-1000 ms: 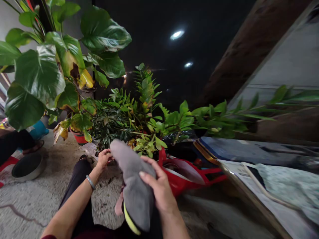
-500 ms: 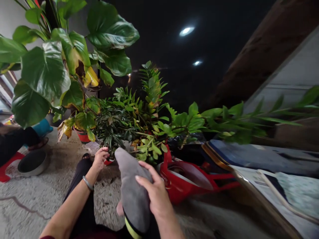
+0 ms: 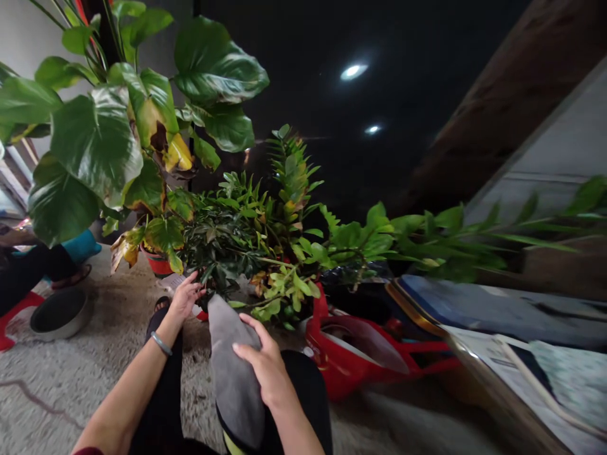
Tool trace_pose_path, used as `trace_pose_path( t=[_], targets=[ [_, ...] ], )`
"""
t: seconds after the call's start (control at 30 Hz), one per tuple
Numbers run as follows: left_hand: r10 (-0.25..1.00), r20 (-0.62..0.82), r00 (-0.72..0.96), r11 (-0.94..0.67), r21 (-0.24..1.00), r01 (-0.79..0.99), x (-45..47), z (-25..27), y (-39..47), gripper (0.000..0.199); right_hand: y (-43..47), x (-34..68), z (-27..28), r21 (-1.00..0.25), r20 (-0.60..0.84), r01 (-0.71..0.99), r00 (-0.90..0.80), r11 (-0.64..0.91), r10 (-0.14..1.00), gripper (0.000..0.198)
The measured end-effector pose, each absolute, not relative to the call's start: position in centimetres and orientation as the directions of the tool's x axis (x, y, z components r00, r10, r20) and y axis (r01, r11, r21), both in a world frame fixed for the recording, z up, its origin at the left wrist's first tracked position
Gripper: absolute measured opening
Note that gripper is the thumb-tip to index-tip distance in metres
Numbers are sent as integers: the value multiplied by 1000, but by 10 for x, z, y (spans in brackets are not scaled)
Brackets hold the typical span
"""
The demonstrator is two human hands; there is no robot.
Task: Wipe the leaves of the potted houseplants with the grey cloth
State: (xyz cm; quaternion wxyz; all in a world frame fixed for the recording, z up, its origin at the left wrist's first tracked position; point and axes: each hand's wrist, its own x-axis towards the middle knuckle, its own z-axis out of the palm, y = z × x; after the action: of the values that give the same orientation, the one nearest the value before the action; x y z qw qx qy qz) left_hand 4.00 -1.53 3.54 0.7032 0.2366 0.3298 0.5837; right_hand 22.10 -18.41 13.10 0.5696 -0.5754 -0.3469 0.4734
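My right hand (image 3: 263,366) grips a grey cloth shoe (image 3: 232,373) with a yellow-green strip at its lower end, held over my dark-trousered legs. My left hand (image 3: 184,297), with a metal bangle on the wrist, reaches forward with fingers apart and touches the low leaves of a dark green potted plant (image 3: 222,234). A small red pot (image 3: 159,265) stands just beyond that hand. Whether the left hand grasps a leaf is hidden by the foliage.
A big-leafed plant (image 3: 95,133) rises at the left. A red watering can (image 3: 351,354) lies to the right of my knee. A grey bowl (image 3: 59,314) sits on the rough floor at left, near another person's leg (image 3: 28,272). Cloth and boards lie at the right.
The shoe and my right hand have dropped lower and moved left, toward my lap. My left hand has stretched further forward into the leaves.
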Motion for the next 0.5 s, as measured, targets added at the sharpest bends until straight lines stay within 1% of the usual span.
trace_pose_path(
  t=[0.07,0.1,0.17,0.23,0.27,0.33,0.37,0.43,0.47,0.5],
  targets=[
    [974,-165,156,227,691,-686,28,27,-15,48,-190,234,150,-992,-72,-118,350,-33,934,53],
    [971,-153,183,238,675,-698,24,22,-15,44,-184,239,163,-993,-11,-111,391,35,920,59],
    [963,-144,227,264,652,-711,20,14,-13,40,-155,242,188,-975,120,-105,486,195,865,70],
    [956,-167,243,293,634,-716,22,8,-10,36,-117,233,200,-943,192,-138,521,303,832,79],
    [952,-188,244,307,622,-720,24,6,-8,33,-100,225,200,-937,190,-165,502,309,844,81],
    [943,-231,240,332,594,-733,26,5,-4,25,-80,204,186,-958,126,-188,398,215,909,80],
    [938,-248,244,345,578,-740,26,6,-3,22,-79,195,175,-977,88,-156,326,146,941,75],
    [923,-277,267,380,549,-745,22,9,-3,19,-95,183,152,-999,27,-37,183,35,983,65],
    [915,-289,283,399,536,-744,19,11,-3,21,-110,182,143,-1000,4,19,117,2,993,60],
    [908,-297,294,413,526,-743,16,12,-4,23,-127,185,139,-998,8,65,92,2,996,55]
  ],
)
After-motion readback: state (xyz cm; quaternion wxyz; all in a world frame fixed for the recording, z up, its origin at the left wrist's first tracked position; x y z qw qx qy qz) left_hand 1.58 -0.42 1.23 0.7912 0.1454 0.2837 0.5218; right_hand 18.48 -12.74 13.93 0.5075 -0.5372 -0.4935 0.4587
